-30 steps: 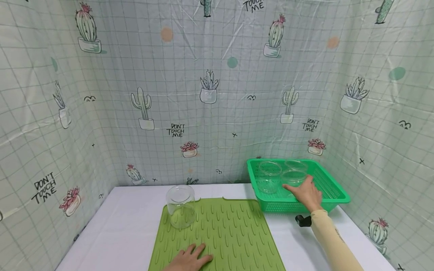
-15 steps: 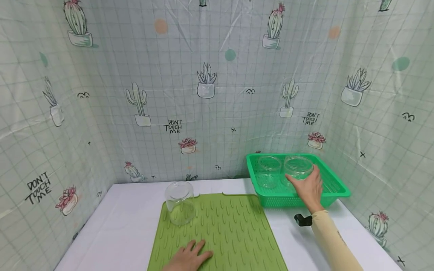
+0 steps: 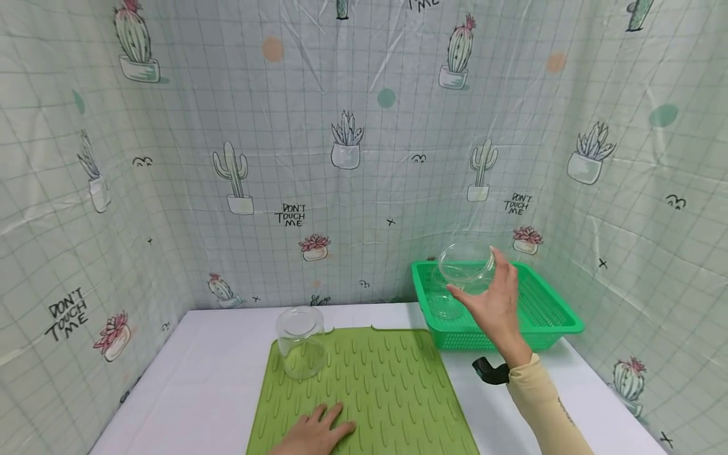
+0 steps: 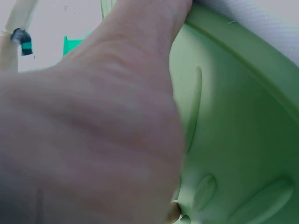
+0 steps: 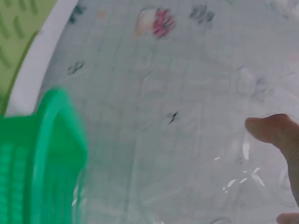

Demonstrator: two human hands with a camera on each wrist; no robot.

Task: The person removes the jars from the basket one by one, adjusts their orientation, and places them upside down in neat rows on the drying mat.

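In the head view my right hand (image 3: 496, 302) pinches a clear, round, handleless cup (image 3: 466, 268) between thumb and fingers, tilted and raised over the green basket (image 3: 560, 325). Glints on that cup (image 5: 243, 179) and my thumb show at the right of the right wrist view. Another clear cup (image 3: 446, 305) stands inside the basket's left end, partly seen behind the lifted one. My left hand (image 3: 315, 435) lies with spread fingers on the ribbed green mat (image 3: 392, 385). A third clear cup (image 3: 301, 351) stands on the mat's far left corner.
A white-covered table (image 3: 188, 379) carries the mat and the basket. A cactus-print curtain (image 3: 364, 189) rises behind and at both sides. A black wrist device (image 3: 490, 371) sits by my right cuff.
My right hand has lifted the cup up out of the basket and moved it leftward, tilting it. The left hand stays on the mat. The head view shifts slightly.
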